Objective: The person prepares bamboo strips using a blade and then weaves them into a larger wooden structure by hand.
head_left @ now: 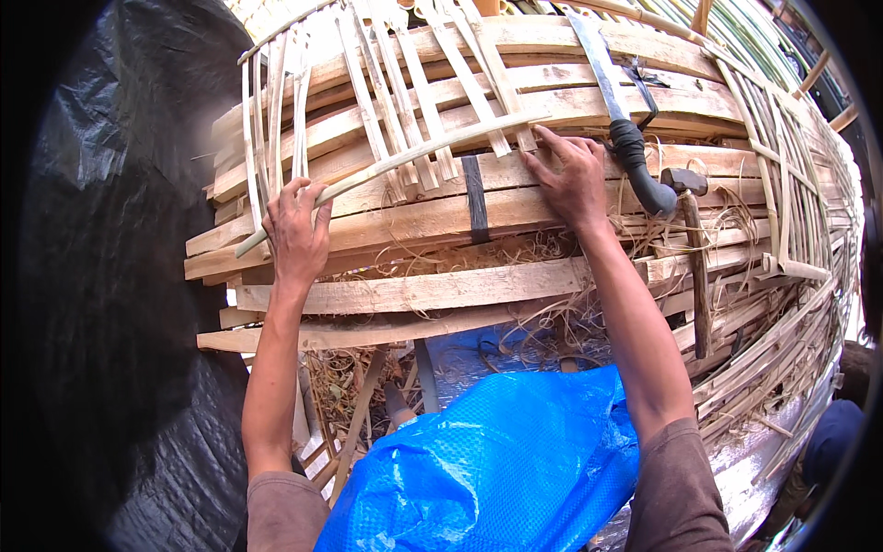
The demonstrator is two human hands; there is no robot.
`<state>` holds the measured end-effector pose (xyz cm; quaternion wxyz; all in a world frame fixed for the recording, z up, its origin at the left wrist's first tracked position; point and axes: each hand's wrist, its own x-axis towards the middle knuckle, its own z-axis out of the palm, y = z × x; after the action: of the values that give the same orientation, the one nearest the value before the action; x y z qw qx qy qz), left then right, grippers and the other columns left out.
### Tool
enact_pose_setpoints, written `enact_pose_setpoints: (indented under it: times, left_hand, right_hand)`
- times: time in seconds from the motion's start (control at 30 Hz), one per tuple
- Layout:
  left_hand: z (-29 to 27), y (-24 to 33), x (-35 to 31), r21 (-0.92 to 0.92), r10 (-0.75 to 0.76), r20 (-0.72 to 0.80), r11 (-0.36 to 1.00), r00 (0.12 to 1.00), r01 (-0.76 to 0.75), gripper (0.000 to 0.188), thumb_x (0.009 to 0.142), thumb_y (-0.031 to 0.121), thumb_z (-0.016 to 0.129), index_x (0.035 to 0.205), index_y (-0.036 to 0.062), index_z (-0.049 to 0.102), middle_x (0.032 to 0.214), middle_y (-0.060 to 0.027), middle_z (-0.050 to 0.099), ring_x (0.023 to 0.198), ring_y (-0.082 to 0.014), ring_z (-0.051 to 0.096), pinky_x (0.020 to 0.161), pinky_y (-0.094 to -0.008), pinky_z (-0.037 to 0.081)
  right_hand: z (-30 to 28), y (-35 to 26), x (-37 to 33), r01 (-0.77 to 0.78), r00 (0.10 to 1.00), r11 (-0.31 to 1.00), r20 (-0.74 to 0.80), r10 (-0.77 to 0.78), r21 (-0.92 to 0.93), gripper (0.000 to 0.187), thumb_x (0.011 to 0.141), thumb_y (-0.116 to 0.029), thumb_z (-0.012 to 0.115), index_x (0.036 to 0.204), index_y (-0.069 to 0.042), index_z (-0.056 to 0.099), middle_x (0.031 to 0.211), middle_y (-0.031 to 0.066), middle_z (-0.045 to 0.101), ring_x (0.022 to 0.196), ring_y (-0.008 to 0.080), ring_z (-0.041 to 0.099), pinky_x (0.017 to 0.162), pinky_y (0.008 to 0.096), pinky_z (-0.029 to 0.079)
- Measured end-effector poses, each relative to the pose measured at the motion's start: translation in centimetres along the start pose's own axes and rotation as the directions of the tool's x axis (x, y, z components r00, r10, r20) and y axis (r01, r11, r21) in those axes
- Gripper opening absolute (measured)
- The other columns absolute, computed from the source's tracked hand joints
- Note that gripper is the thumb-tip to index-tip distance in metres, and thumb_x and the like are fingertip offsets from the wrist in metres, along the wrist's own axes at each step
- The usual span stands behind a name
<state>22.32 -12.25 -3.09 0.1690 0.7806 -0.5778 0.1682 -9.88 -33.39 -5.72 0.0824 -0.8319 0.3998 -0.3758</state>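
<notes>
A pale green bamboo strip [405,158] slants across several upright bamboo slats [375,97], over their lower ends. My left hand [296,230] is closed around the strip near its lower left end, thumb on the right side. My right hand [572,179] rests on the wooden boards, fingers bent but apart. Its index finger and thumb are at the lower end of the rightmost slat, just below the strip's far end. To the right of that hand lies a machete [598,64] with a dark wrapped handle, blade pointing away.
Wooden boards [395,293] form the work surface, with curled shavings between them. A hammer [694,258] lies right of the machete. Woven bamboo lattice [782,184] stands at right. Blue plastic sheeting [497,460] covers my lap; black sheeting [110,276] hangs at left.
</notes>
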Motion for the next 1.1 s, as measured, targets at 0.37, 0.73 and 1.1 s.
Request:
enact_pose_setpoints:
  times: [0.37, 0.73, 1.1]
  left_hand:
    - [-0.6, 0.0, -0.4, -0.050, -0.122, -0.038, 0.991, 0.992, 0.120, 0.026, 0.095, 0.023, 0.062, 0.118, 0.0126, 0.063, 0.124, -0.0049, 0.059, 0.115, -0.0286, 0.051, 0.098, -0.0441, 0.034]
    - [-0.2, -0.4, -1.3, -0.154, -0.198, -0.071, 0.971, 0.978, 0.185, 0.022, 0.095, 0.023, 0.062, 0.116, 0.0136, 0.064, 0.123, -0.0047, 0.061, 0.114, -0.0276, 0.052, 0.099, -0.0441, 0.033]
    - [-0.3, 0.0, -1.4, -0.132, -0.207, -0.046, 0.971, 0.977, 0.200, 0.024, 0.095, 0.024, 0.062, 0.117, 0.0145, 0.065, 0.124, -0.0024, 0.060, 0.116, -0.0267, 0.051, 0.100, -0.0437, 0.031]
  right_hand:
    - [0.1, 0.2, 0.0, 0.005, 1.000, 1.000, -0.029, -0.006, -0.018, 0.041, 0.087, -0.039, 0.070, 0.110, -0.005, 0.071, 0.102, 0.0118, 0.073, 0.102, 0.0259, 0.063, 0.099, 0.0380, 0.038]
    - [0.3, 0.6, 0.7, -0.152, 0.987, 0.988, 0.062, 0.151, 0.003, 0.038, 0.090, -0.037, 0.067, 0.109, -0.005, 0.068, 0.104, 0.0156, 0.070, 0.106, 0.0303, 0.061, 0.098, 0.0391, 0.038]
    - [0.6, 0.5, 0.2, -0.021, 0.996, 1.000, -0.085, 0.021, 0.006, 0.024, 0.088, -0.019, 0.068, 0.111, -0.011, 0.067, 0.111, 0.0116, 0.065, 0.106, 0.0295, 0.060, 0.094, 0.0402, 0.042]
